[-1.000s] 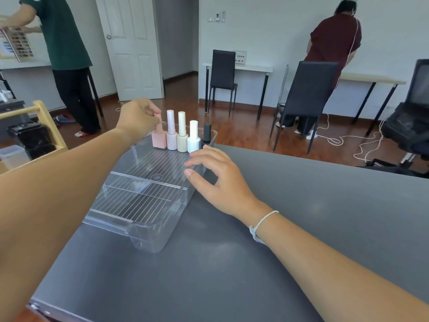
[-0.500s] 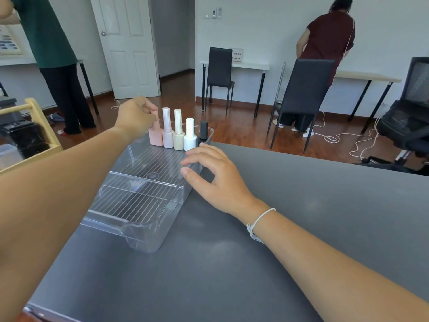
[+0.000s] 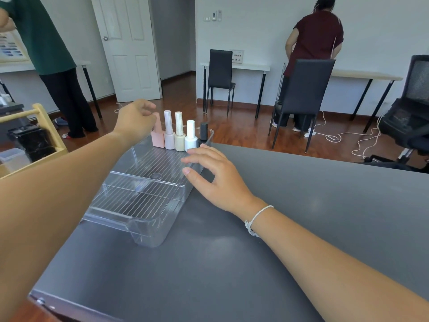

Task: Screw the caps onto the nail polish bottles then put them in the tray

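Observation:
A clear plastic tray [image 3: 148, 228] with a ribbed floor lies on the grey table [image 3: 301, 205]. Along its far end stand several capped nail polish bottles in a row: pink [image 3: 157, 137], lilac [image 3: 169, 138], cream [image 3: 180, 140], white [image 3: 190, 140] and dark grey [image 3: 203, 132]. My left hand [image 3: 134, 122] hovers just left of the pink bottle's cap, fingers loosened and apart from it. My right hand [image 3: 216, 177] rests against the tray's right rim, fingers spread, thumb on the outer wall.
A wooden cart [image 3: 46, 126] with a black box stands off the table's left side. Two people stand at desks in the background, with black chairs [image 3: 301, 89] and a white cable on the wooden floor beyond the table's far edge.
My left hand was closed on the pink bottle's cap; now its fingers have opened and drawn slightly back. My right hand stays on the tray's rim.

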Tool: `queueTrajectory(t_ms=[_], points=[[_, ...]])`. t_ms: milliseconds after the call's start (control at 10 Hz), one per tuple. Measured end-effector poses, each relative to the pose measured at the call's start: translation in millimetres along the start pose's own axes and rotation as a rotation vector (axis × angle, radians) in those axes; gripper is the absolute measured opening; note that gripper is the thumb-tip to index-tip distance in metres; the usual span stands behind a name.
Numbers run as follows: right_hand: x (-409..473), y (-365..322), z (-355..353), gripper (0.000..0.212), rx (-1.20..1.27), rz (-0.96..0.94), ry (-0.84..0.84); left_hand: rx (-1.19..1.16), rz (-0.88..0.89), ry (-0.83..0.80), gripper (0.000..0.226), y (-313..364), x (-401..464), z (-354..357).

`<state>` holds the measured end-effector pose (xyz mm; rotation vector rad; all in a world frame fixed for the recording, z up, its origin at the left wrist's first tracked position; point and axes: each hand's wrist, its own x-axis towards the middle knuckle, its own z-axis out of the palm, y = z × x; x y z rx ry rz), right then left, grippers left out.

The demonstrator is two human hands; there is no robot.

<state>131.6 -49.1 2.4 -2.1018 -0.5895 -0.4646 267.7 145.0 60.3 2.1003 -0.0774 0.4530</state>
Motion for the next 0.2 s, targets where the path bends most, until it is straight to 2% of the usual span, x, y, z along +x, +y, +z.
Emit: queueTrajectory(t_ms=[200], points=[[-8, -7, -8, 0.035, -0.058, 0.036, -0.005, -0.034, 0.104, 0.048, 0.024, 14, -26, -6]])
